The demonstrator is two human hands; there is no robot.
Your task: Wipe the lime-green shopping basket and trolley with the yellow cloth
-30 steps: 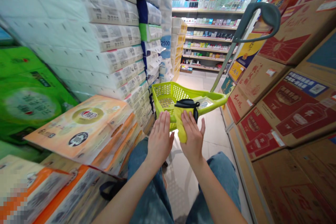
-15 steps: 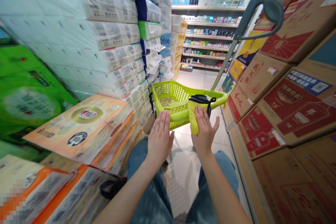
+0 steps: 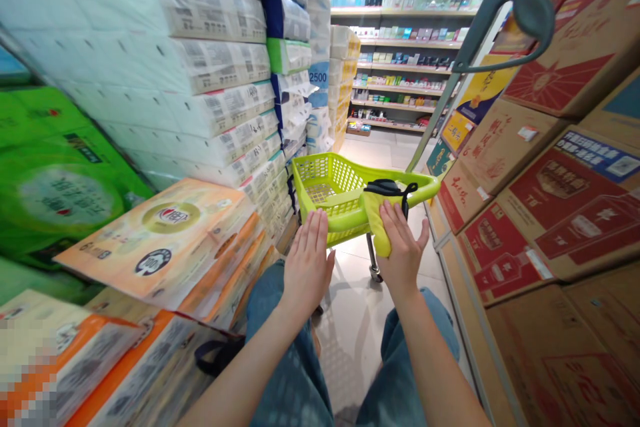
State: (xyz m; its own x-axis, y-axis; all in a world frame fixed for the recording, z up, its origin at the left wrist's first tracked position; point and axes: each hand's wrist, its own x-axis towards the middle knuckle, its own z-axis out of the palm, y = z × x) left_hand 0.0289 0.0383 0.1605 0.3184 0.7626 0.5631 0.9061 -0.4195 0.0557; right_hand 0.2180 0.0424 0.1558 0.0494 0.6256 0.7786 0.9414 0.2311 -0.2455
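Observation:
A lime-green wheeled shopping basket [image 3: 327, 180] stands on the aisle floor in front of me, its grey pull handle [image 3: 520, 20] raised at the upper right. A yellow-green cloth [image 3: 379, 221] with a black strap hangs over the basket's near rim. My right hand [image 3: 404, 250] lies flat against this cloth, fingers stretched out and pressing it to the basket wall. My left hand [image 3: 307, 263] hovers just left of it, close to the basket's near wall, fingers straight and together, holding nothing. My knees in blue jeans show below.
Stacked tissue packs [image 3: 200, 80] wall the left side, with orange packs [image 3: 160, 240] low down. Cardboard boxes with red print [image 3: 540, 213] line the right. The tiled aisle floor [image 3: 385, 147] runs ahead to product shelves [image 3: 400, 67].
The basket has shifted slightly right and away from me. My right hand has slid rightwards with the cloth along the rim. My left hand has barely moved.

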